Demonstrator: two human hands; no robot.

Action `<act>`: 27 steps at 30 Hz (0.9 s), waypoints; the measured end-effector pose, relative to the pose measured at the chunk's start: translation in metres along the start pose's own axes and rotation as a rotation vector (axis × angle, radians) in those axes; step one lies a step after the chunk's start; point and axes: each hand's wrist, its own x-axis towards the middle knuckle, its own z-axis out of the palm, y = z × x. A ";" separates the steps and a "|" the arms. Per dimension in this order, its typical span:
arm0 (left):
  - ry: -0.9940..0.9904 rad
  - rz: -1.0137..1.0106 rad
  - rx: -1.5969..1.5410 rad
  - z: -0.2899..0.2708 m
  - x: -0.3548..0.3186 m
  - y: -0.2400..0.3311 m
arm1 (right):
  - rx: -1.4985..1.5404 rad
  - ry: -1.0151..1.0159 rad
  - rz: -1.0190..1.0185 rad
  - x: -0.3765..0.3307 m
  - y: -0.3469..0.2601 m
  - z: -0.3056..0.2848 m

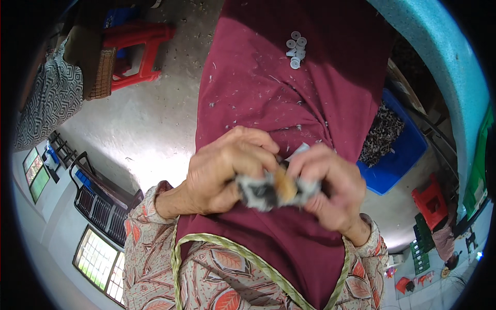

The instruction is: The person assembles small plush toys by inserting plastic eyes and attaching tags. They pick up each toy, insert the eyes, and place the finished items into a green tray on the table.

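Left hand [219, 173] and right hand [333, 181], fingers closed on one fuzzy piece [262, 194], look mid-work; white discs [300, 53] lie apart.

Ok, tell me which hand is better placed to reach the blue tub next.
Right hand, probably: it is nearer, on the same side as the blue tub. Both hands grip the fuzzy grey piece, so the left hand would hold it alone.

Two hands [230, 168] [333, 181], one scrap-filled blue bin [411, 150], about eight small white discs [301, 41] (some overlap).
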 end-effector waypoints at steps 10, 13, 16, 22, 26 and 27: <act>0.192 -0.880 -0.394 0.002 0.024 -0.001 | -0.211 0.232 0.105 0.018 -0.003 -0.014; 0.203 -0.857 -0.438 0.008 0.025 -0.003 | -0.134 0.117 0.172 0.018 -0.008 -0.009; 0.240 -0.872 -0.573 0.011 0.029 -0.002 | -0.191 0.123 0.214 0.019 -0.001 -0.007; 0.369 -0.953 -0.843 0.015 0.025 -0.003 | -0.104 0.093 0.317 0.018 -0.004 -0.011; 0.366 -0.951 -0.841 0.016 0.030 0.002 | -0.124 0.110 0.249 0.014 -0.001 -0.011; 0.358 -0.951 -0.841 0.017 0.031 0.003 | -0.138 0.111 0.222 0.013 0.000 -0.011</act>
